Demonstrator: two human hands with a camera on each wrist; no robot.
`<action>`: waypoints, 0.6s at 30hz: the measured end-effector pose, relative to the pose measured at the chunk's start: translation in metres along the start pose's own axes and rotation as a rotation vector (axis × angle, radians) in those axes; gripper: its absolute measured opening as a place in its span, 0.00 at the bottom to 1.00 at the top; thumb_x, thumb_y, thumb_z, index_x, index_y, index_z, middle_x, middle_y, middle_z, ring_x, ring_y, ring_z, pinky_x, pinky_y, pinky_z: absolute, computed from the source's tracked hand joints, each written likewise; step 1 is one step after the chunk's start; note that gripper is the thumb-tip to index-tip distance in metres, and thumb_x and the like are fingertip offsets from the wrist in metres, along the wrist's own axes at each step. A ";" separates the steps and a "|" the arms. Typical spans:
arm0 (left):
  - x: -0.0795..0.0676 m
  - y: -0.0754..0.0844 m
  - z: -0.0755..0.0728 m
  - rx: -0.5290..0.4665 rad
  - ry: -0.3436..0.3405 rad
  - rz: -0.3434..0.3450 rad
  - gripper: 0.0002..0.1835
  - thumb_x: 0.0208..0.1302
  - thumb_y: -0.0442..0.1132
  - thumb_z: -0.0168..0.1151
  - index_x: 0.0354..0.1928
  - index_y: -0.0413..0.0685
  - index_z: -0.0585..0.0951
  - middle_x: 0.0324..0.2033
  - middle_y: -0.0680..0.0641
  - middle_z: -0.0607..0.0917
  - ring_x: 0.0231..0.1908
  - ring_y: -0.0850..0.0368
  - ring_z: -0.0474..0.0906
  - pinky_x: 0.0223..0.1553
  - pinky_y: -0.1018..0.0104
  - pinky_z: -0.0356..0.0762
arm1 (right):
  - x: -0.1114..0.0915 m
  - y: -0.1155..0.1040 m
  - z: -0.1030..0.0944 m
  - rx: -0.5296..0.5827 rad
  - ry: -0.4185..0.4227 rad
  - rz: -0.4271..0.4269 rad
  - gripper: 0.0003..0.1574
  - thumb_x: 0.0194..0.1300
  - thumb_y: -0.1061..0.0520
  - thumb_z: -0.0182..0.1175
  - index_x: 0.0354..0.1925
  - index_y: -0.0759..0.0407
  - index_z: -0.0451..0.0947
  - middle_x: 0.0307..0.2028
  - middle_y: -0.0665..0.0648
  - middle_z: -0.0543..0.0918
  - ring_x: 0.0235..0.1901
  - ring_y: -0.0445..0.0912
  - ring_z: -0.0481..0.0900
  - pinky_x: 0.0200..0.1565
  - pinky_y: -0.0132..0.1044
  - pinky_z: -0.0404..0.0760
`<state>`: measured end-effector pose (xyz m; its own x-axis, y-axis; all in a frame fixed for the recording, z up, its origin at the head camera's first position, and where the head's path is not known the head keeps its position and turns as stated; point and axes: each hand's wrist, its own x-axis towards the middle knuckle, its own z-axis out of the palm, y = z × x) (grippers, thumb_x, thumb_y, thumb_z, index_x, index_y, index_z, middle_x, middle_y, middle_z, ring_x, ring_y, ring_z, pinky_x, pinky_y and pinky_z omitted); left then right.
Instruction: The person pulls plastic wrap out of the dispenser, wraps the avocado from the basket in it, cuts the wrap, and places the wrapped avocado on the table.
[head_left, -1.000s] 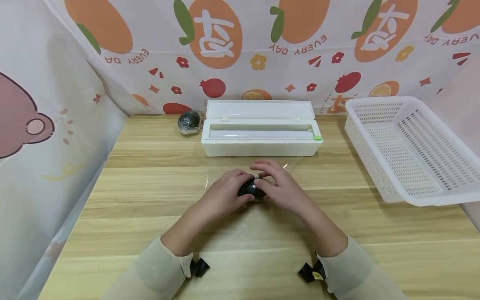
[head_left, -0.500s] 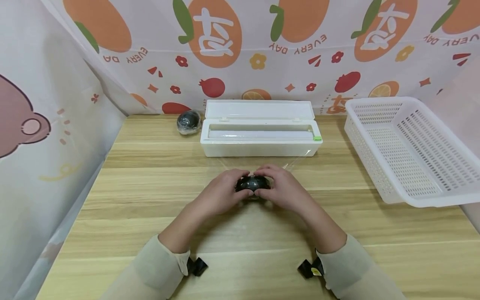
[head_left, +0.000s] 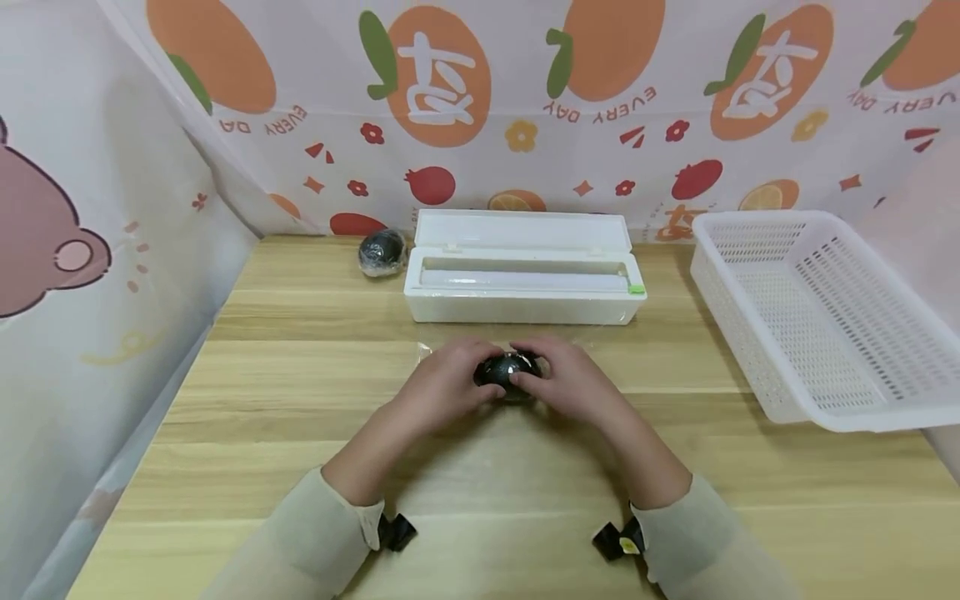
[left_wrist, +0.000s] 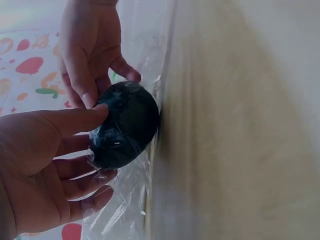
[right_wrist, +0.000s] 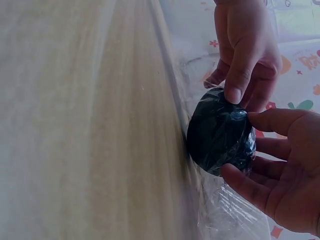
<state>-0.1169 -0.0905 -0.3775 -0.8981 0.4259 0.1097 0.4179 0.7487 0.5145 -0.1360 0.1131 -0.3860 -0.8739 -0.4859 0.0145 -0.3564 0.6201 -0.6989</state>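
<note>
The left hand (head_left: 450, 379) and the right hand (head_left: 566, 379) are gripping a dark oval object (head_left: 510, 375) between them, thumbs lying on its near face and fingers curling round its sides. Clear film (left_wrist: 120, 215) is clinging to the object and wrinkling beside the left hand's fingers.

Lettering: on the fruit-patterned cloth (head_left: 465, 162), beyond both hands, the words "EVERY DAY" are repeating, and white characters are standing on the orange fruits. A green tab (head_left: 636, 289) is marking the box corner ahead of the right hand. Below that hand, a yellow patch is showing on the black wrist strap (head_left: 618, 540); any marks on it are too small to read.

Edges and room: straight ahead of the hands, a long white box (head_left: 525, 312) is standing with its lid (head_left: 525, 230) tilting back and a white roll (head_left: 517, 280) lying inside. A narrow strip of table (head_left: 510, 517) is separating box and hands. A film-wrapped dark ball (head_left: 382, 252) is resting ahead and left of the left hand. Wider wood is extending leftward to the table's edge, toward the person between the forearms, and rightward to a white perforated basket (head_left: 742, 329).
</note>
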 end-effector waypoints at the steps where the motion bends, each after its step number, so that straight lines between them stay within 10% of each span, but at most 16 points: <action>1: 0.002 0.000 -0.001 0.005 -0.007 -0.004 0.20 0.53 0.41 0.76 0.49 0.48 0.84 0.46 0.49 0.86 0.49 0.54 0.80 0.52 0.55 0.77 | 0.000 0.000 -0.001 0.006 0.001 0.006 0.29 0.65 0.49 0.65 0.62 0.55 0.76 0.59 0.55 0.80 0.60 0.51 0.75 0.62 0.51 0.72; 9: 0.008 0.000 -0.008 0.017 -0.090 -0.057 0.17 0.59 0.44 0.72 0.51 0.52 0.83 0.43 0.50 0.86 0.46 0.55 0.80 0.48 0.54 0.78 | -0.005 -0.007 -0.008 -0.140 0.145 -0.081 0.33 0.56 0.50 0.74 0.59 0.56 0.79 0.60 0.55 0.74 0.62 0.53 0.71 0.61 0.52 0.73; 18: 0.013 -0.008 -0.011 -0.022 -0.131 -0.083 0.16 0.64 0.47 0.67 0.52 0.54 0.82 0.42 0.51 0.86 0.45 0.55 0.81 0.48 0.54 0.78 | 0.009 -0.005 -0.003 -0.305 0.014 -0.088 0.39 0.47 0.53 0.79 0.57 0.52 0.77 0.52 0.54 0.80 0.54 0.52 0.74 0.58 0.48 0.74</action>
<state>-0.1336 -0.0963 -0.3712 -0.9032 0.4268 -0.0455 0.3384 0.7733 0.5362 -0.1431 0.1082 -0.3802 -0.8390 -0.5386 0.0771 -0.5119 0.7332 -0.4477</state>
